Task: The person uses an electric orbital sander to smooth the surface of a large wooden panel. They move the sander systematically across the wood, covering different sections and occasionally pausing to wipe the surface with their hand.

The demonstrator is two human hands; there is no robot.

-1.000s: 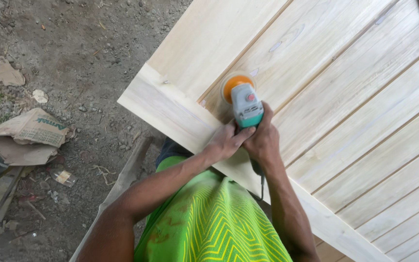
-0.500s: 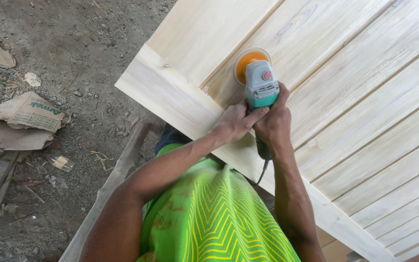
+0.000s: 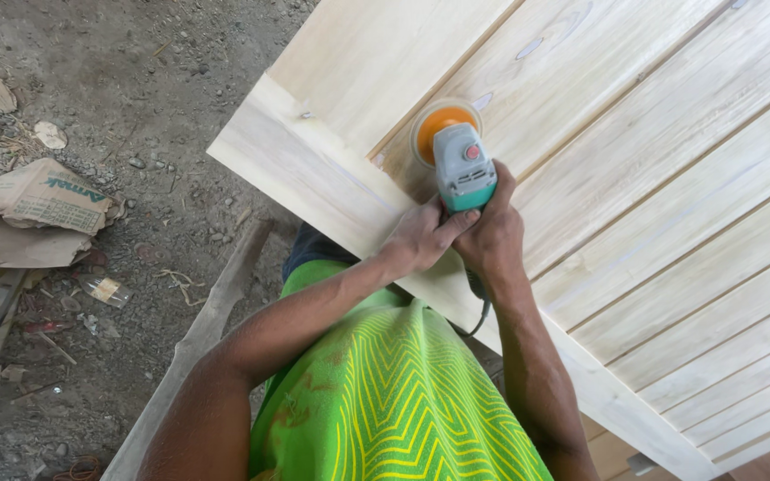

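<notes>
Both hands closed around the grey-green sander [image 3: 462,169] — left hand [image 3: 423,236] at its rear, right hand [image 3: 493,236] beside it, touching. Orange disc [image 3: 441,120] flat on the pale wooden panel [image 3: 652,178], near its framed edge. Crumpled paper sack [image 3: 42,198] on dirt ground [image 3: 135,89], well away from the panel.

Grey-teal sander [image 3: 462,169], orange disc [image 3: 438,120], pale, perhaps unfinished wood panel [image 3: 652,178]
</notes>
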